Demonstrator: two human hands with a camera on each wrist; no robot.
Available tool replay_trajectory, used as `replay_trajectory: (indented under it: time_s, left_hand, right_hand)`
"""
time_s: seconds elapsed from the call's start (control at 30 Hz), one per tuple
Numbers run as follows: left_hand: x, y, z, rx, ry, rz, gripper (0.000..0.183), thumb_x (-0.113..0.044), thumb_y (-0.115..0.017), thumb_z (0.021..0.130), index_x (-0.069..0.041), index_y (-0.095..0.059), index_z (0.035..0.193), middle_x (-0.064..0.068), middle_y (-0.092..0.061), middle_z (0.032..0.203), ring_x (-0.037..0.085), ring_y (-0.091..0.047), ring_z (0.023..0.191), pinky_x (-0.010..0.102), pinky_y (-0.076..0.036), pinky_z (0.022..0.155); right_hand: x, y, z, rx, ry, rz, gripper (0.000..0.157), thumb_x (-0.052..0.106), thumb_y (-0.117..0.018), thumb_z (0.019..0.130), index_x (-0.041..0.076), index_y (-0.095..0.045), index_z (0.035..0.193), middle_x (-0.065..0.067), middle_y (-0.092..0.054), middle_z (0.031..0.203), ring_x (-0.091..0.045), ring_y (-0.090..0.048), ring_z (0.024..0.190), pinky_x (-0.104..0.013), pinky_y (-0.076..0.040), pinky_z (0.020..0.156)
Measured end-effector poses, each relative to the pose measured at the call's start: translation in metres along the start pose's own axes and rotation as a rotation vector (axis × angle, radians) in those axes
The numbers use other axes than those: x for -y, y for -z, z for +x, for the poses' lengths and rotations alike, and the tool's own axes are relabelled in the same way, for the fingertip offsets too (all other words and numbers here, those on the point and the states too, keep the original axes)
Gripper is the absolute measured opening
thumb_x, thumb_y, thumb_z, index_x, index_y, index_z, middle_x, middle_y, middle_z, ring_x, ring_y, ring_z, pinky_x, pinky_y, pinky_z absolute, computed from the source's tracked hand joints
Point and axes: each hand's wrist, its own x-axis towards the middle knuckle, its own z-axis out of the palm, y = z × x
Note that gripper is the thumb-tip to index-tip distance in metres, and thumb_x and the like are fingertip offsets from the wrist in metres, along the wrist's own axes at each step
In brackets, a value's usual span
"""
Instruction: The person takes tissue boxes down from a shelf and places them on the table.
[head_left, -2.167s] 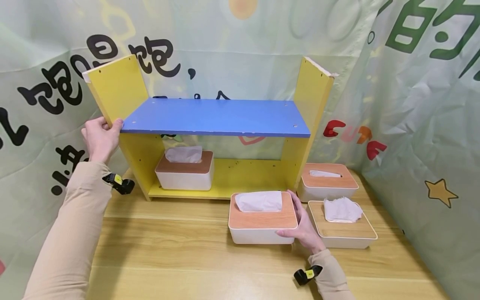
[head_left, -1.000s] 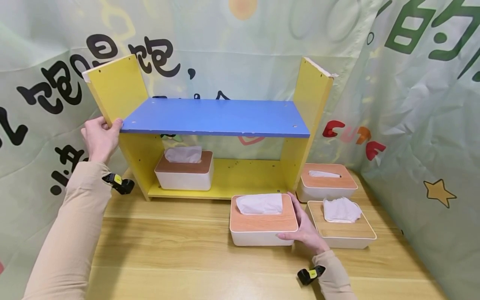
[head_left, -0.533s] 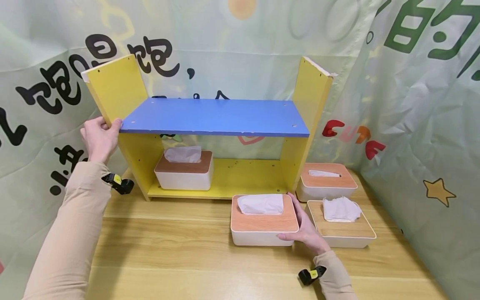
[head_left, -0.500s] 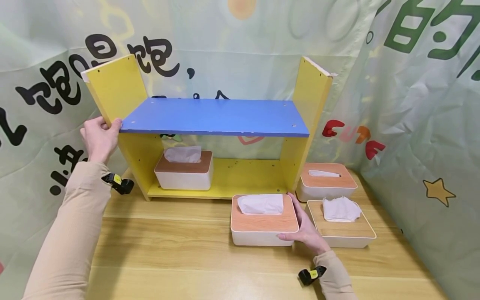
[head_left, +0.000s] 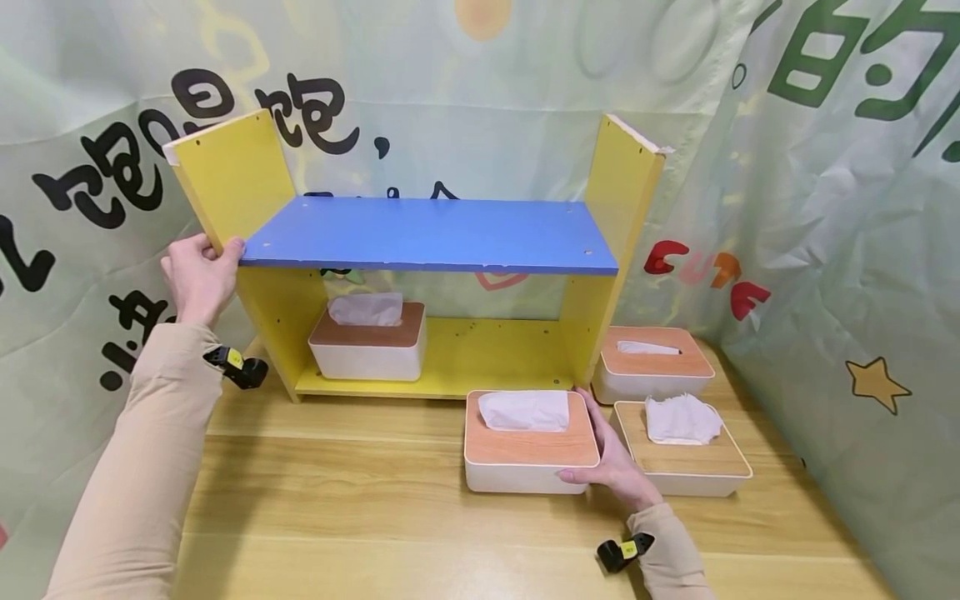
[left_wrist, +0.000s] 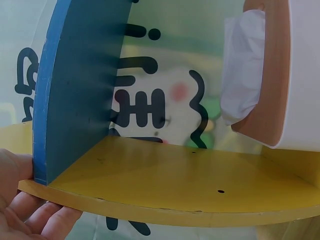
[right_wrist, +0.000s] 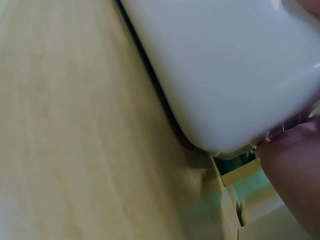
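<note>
My left hand point(head_left: 201, 279) grips the left yellow side panel of a shelf unit point(head_left: 431, 233), at the front end of its blue board. In the left wrist view, the thumb lies by the blue board point(left_wrist: 75, 90) and the fingers curl under the yellow panel edge. With my right hand point(head_left: 615, 462) I hold the right end of a tissue box point(head_left: 525, 450), white with a wood lid and a tissue sticking out. It sits in front of the shelf. The right wrist view shows its white side point(right_wrist: 230, 70) close up, with part of my hand at the edge.
Another tissue box point(head_left: 367, 350) stands on the left of the yellow bottom shelf point(head_left: 495, 354). Two more, a rear tissue box point(head_left: 652, 375) and a nearer tissue box point(head_left: 686, 462), are on the wooden table point(head_left: 337, 517) at right. A printed cloth point(head_left: 480, 75) hangs behind.
My right hand and its tissue box have shifted slightly right and toward the front edge. My left hand keeps its grip on the shelf unit, which stays in place.
</note>
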Motion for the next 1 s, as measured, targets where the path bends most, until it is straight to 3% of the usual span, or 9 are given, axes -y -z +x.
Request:
replay_trajectory:
  time_s: [0.2,0.63,1.0]
  left_hand:
    - [0.0006,0.0003,0.0006,-0.005,-0.007,0.001,0.051,-0.042,-0.056,0.097,-0.003,-0.068,0.127,-0.044,-0.036,0.045,0.016,-0.037,0.105,0.04,-0.031,0.108]
    - [-0.0006,0.0,0.0001,0.003,0.003,-0.007,0.05,-0.042,-0.056,0.098,-0.003,-0.067,0.129,-0.043,-0.038,0.045,0.005,-0.031,0.097,0.04,-0.029,0.109]
    - [-0.0005,0.0,0.0006,-0.002,0.005,-0.002,0.05,-0.042,-0.056,0.098,-0.004,-0.068,0.128,-0.044,-0.037,0.046,0.005,-0.033,0.097,0.039,-0.031,0.108]
  right_hand:
    - [-0.0013,0.0003,-0.0002,-0.007,-0.004,-0.004,0.13,0.0,-0.087,0.069,0.005,0.006,0.161,-0.028,-0.01,0.164,0.003,-0.047,0.127,-0.017,-0.046,0.101]
    - [-0.0013,-0.0002,-0.001,-0.001,-0.001,0.001,0.131,0.001,-0.086,0.07,0.005,0.008,0.161,-0.029,-0.007,0.164,0.004,-0.046,0.128,-0.017,-0.045,0.101]
    - [-0.0042,0.0012,-0.0011,0.019,-0.003,0.019,0.132,0.001,-0.086,0.071,0.006,0.011,0.16,-0.029,-0.003,0.165,0.003,-0.046,0.128,-0.017,-0.046,0.101]
